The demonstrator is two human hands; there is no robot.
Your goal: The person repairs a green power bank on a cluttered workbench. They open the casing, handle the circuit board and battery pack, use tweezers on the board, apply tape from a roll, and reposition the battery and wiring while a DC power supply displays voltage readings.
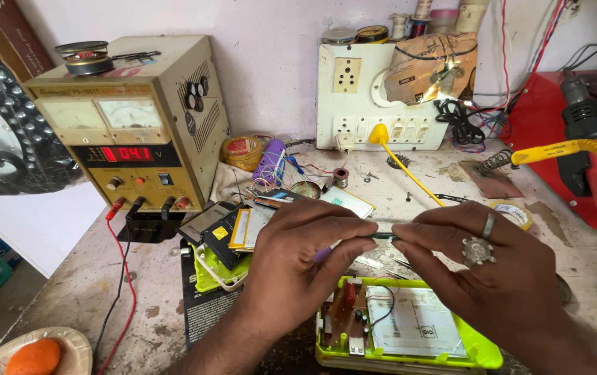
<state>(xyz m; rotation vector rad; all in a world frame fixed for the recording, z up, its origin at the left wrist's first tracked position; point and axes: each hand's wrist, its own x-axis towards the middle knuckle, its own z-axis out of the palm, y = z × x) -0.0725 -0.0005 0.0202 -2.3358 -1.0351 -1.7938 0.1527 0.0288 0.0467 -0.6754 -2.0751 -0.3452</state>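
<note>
Both hands [298,260] [479,267] pinching slim tool [382,236] between

Two hands, the left [298,257] and the right [482,267], one power supply [131,118], one wall socket board [375,97], one open green device [409,326], one orange fruit [33,357], two rings [479,250], one purple battery [269,161].

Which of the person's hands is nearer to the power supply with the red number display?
Left. The left hand is just right of and below the power supply. The right hand is farther right, beyond the left hand, above the green case.
</note>
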